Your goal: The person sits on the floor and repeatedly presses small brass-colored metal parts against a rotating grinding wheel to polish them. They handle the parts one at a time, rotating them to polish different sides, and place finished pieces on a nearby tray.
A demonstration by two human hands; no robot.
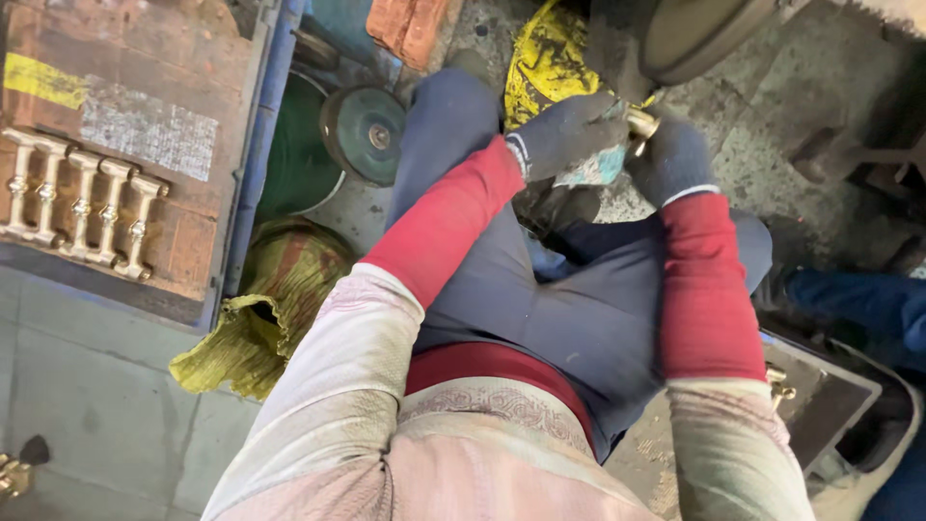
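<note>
Gloved fingers point(588, 116) around brass fitting point(640, 125)

A worn reddish wooden board point(145, 58) carries five shiny turned brass handles point(82, 198) laid side by side. On the grey concrete floor point(96, 386) beside it lies a crumpled yellow-green cloth point(260, 318).

Brass piece point(640, 123) mostly hidden between gloved hands, wheel point(696, 34) cut off at top edge, lower-left brass object point(12, 475) clipped.
</note>
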